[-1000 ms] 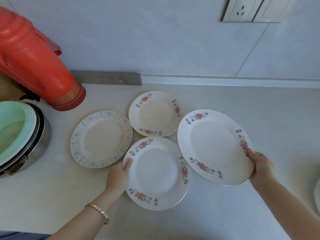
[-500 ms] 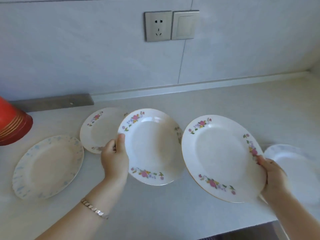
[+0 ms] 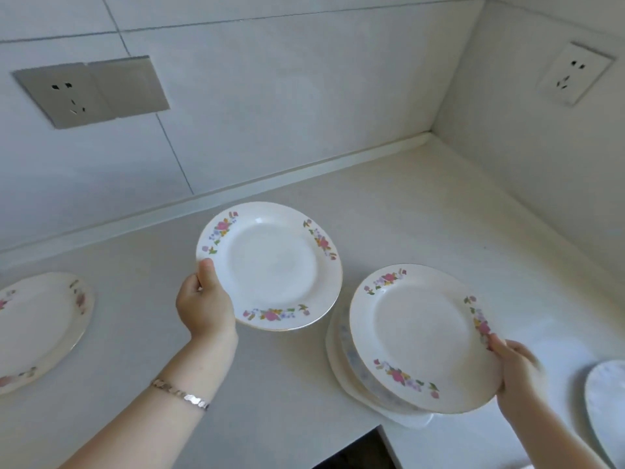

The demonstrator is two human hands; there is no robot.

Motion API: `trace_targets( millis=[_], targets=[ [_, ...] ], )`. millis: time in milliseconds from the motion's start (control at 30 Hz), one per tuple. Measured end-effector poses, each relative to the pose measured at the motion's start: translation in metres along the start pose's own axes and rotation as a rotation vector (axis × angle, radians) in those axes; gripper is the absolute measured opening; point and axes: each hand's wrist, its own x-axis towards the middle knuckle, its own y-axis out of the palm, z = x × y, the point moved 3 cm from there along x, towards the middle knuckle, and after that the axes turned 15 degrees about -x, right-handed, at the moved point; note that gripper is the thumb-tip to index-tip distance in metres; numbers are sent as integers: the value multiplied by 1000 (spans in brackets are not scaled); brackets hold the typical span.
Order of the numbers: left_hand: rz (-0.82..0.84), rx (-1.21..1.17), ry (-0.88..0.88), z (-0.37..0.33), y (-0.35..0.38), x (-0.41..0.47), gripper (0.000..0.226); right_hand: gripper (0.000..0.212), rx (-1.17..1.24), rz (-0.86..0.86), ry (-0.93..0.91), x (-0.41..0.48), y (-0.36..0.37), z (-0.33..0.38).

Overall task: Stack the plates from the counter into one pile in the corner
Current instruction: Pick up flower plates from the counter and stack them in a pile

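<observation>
Two plates held at rims: left plate [image 3: 270, 265] gripped by left hand [image 3: 204, 306], right plate [image 3: 419, 336] by right hand [image 3: 517, 377] over the pile [image 3: 340, 357] near the counter [image 3: 422, 204] front edge.

Counter [image 3: 406, 211] bears a floral plate [image 3: 37, 326], a plate pile [image 3: 341, 354], a marbled plate [image 3: 605, 407].

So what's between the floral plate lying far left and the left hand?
Nothing: the head view shows only bare counter between the far-left floral plate and the left hand, which grips a lifted floral plate.
</observation>
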Motion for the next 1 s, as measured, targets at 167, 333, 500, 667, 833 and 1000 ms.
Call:
trace_targets(
  millis=[167, 333, 500, 667, 833, 1000],
  targets=[
    [29, 0, -29, 5, 29, -24, 50, 23, -18, 12, 56, 16, 6, -13],
    [91, 18, -18, 1, 39, -24, 50, 17, -39, -27, 45, 11, 22, -18],
    [129, 27, 12, -3, 42, -21, 50, 31, -285, -160, -73, 10, 22, -28],
    [138, 36, 21, -2, 39, -16, 50, 38, -505, -235, -137, 12, 21, -38],
    [138, 57, 29, 2, 37, -14, 50, 34, -543, -244, -132, 16, 27, -45],
    [189, 57, -8, 9, 39, -18, 50, 38, -562, -88, -88, 20, 24, -29]
  ],
)
